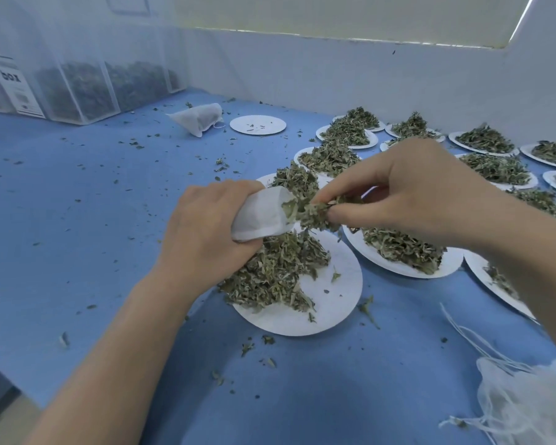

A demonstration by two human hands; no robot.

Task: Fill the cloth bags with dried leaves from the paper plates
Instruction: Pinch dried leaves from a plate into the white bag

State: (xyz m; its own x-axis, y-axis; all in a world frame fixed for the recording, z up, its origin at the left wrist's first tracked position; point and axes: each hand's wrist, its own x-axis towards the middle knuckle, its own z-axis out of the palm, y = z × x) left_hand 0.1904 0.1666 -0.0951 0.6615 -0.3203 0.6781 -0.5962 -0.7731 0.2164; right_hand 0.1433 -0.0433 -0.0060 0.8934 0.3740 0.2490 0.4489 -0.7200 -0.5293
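Now stuffing leaves into the cloth bag.

My left hand curls its grip round the bag's closed end, just above the near paper plate; the bag's long axis runs left to right, mouth pointing right. At the mouth, my right hand pinches a clump of dried leaves. Next, I'd judge, push it inside without spilling onto the counter.

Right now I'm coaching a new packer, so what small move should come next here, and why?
Probably push the pinched leaves a little further into the cloth bag. The right hand pinches a clump right at the bag's open mouth, which the left hand grips above the paper plate. Much of the clump sits outside the mouth, so releasing now would likely spill it.
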